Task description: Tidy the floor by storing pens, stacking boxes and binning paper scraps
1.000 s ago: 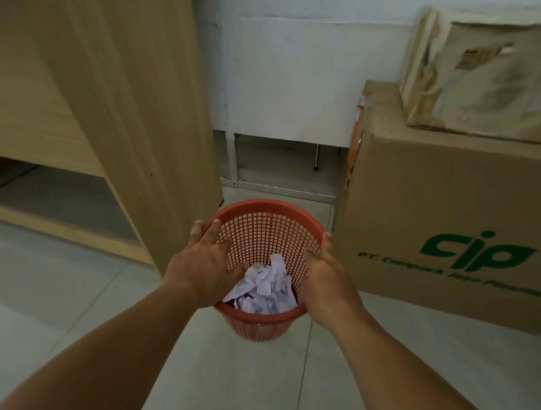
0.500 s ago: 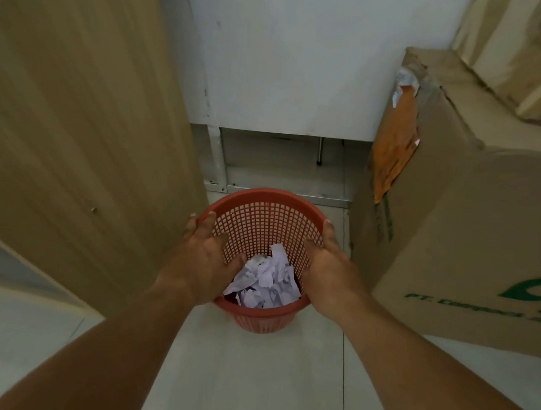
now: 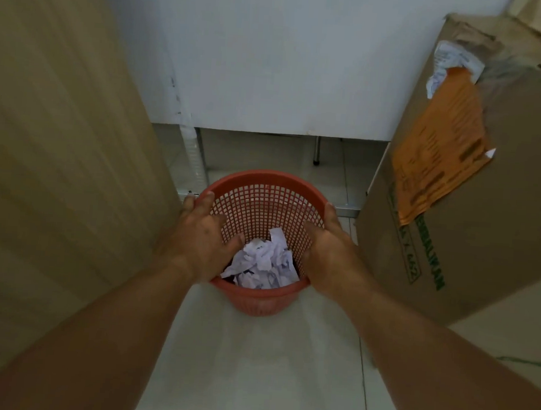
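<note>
A round, red-orange plastic mesh wastebasket (image 3: 257, 301) is seen from above, held between both hands over a pale tiled floor (image 3: 251, 370). Whether its base rests on the floor cannot be told.

The wastebasket's left rim is gripped by the left hand (image 3: 201, 241). The thumb is hooked inside against the mesh and the fingers (image 3: 199, 203) are laid along the outside of the rim. The right rim is gripped in the same way by the right hand (image 3: 333, 254), with the thumb inside and the fingers (image 3: 331, 213) stretched along the outer edge. Both sets of fingers are thus closed around the rim.

Crumpled white paper scraps (image 3: 263, 262) are heaped in the bottom of the wastebasket, towards its near side. The far inner wall is left bare, and the mesh shows there.

Just left of the wastebasket, a tall light-wood wooden panel (image 3: 60, 126) is seen, close to the left hand. Just right of the wastebasket, a large brown cardboard box (image 3: 483, 251) with green print is standing. An orange label (image 3: 439, 146) is stuck to the side of the box that faces the wastebasket, and a crumpled white slip (image 3: 449, 62) is lodged above the label. Behind the wastebasket, a white panel (image 3: 288, 62) is raised off the floor, with a gap beneath it.
</note>
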